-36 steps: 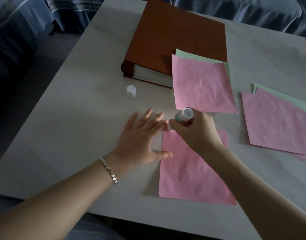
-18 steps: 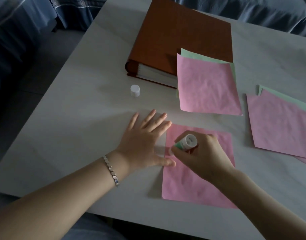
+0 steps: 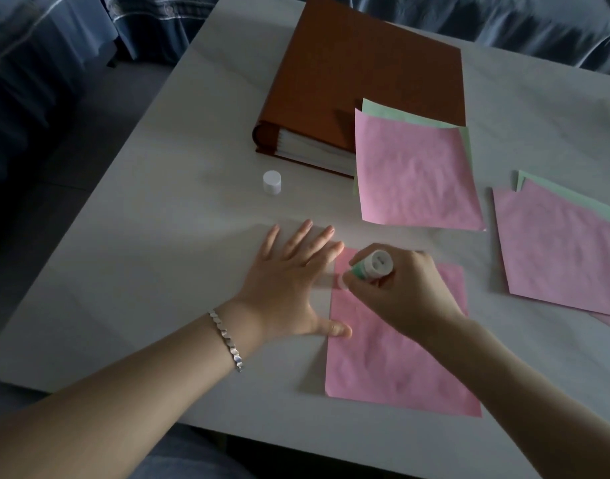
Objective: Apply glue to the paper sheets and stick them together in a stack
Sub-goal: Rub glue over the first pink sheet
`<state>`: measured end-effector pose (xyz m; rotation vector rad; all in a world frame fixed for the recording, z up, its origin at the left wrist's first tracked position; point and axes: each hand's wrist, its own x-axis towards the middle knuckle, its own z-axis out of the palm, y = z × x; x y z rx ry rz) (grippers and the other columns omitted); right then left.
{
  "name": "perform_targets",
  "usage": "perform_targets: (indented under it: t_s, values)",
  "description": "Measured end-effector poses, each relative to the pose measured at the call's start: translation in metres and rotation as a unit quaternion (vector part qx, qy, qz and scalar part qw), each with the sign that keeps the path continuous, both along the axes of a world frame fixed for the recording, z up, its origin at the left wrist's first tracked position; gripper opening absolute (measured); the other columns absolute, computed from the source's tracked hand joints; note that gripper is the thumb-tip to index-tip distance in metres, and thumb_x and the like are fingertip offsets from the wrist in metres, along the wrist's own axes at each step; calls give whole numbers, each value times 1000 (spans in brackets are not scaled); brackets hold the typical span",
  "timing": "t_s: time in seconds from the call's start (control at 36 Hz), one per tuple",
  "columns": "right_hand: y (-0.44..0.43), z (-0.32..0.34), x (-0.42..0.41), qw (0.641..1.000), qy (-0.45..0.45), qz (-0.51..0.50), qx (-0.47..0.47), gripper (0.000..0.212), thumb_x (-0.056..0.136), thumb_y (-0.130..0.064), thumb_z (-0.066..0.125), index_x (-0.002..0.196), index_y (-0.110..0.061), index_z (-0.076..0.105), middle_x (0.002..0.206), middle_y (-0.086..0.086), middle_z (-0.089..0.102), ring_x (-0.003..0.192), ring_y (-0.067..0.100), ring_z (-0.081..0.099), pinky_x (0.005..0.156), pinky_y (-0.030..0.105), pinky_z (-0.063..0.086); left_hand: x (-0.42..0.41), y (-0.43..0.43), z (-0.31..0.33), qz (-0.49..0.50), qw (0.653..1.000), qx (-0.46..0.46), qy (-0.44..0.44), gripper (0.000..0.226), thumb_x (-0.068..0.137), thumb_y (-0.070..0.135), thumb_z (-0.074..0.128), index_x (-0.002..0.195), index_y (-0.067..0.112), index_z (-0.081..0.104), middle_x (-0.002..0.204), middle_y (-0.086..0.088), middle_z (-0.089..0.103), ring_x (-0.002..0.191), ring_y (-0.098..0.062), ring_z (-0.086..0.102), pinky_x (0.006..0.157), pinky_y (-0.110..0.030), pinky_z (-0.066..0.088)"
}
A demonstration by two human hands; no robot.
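The glue stick (image 3: pixel 371 266) has a green label too blurred to read. The right hand (image 3: pixel 400 292) curls round it, tip down on the pink sheet (image 3: pixel 393 368) near its far left corner. Just left of that grip the left hand (image 3: pixel 282 288) lies flat, fingers spread, thumb on the sheet's edge. A white cap (image 3: pixel 272 182) stands beyond those fingers.

Cap (image 3: pixel 272 181) left of book (image 3: pixel 362 77)

The white bench (image 3: pixel 141 271) lay open at left. A small white round cap (image 3: pixel 272 181), a thick brown album (image 3: pixel 365 74) and pink-and-green paper stacks (image 3: pixel 414 174) crowded the far right.
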<state>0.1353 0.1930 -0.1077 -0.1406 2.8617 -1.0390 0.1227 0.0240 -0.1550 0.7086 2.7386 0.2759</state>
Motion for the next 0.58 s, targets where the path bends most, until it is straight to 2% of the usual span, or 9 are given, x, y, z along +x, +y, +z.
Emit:
perform_targets:
  t_s: [0.08,0.17,0.25,0.31,0.36,0.44,0.58]
  values:
    - [4,-3,16,999,-30,33,-3,9,72,-25,69,71,-17,67,64,-2,67,58,15,63,55,39,54,0,-1,-2,-3,1000,-1,2,116,61,90,38,147,32,-13,149,15,-29,137,-10,-32,112,-47,-18]
    - [9,-2,17,997,-71,39,0,11,70,-29,68,70,-18,68,65,-3,68,58,10,63,56,37,55,1,-1,-3,1,1000,-1,7,117,58,92,34,147,32,-12,152,13,-26,137,-10,-31,112,-47,-18]
    - [13,0,3,999,-23,-22,-13,5,71,-22,73,70,-19,69,62,-4,67,57,8,59,54,28,50,0,0,-1,3,1000,-1,-2,116,61,89,41,148,31,-8,152,14,-24,138,-10,-29,112,-47,-18]
    - [13,2,-9,998,1,-60,-25,4,72,-21,74,72,-21,69,64,-6,66,59,7,59,55,23,48,0,0,-1,4,1000,-3,8,120,56,92,38,149,30,-5,155,12,-19,139,-11,-26,112,-46,-17]
    - [11,3,-17,997,0,-71,-25,5,72,-22,73,74,-20,69,66,-5,66,62,9,61,59,27,51,0,1,1,6,1000,-2,11,122,53,93,35,149,29,-4,156,11,-16,140,-11,-25,111,-45,-17]
    - [10,3,-19,997,-7,-69,-20,6,72,-22,73,73,-18,68,65,-1,66,63,16,61,60,37,53,0,1,3,5,1000,-8,2,117,61,87,45,149,29,-6,155,11,-18,140,-12,-25,112,-46,-17]
    - [13,3,-6,999,-20,-45,-1,4,72,-20,72,73,-18,69,63,-2,66,57,14,60,56,36,53,0,1,3,3,1000,-9,-9,114,63,86,44,148,31,-7,154,13,-22,138,-11,-29,112,-47,-17]
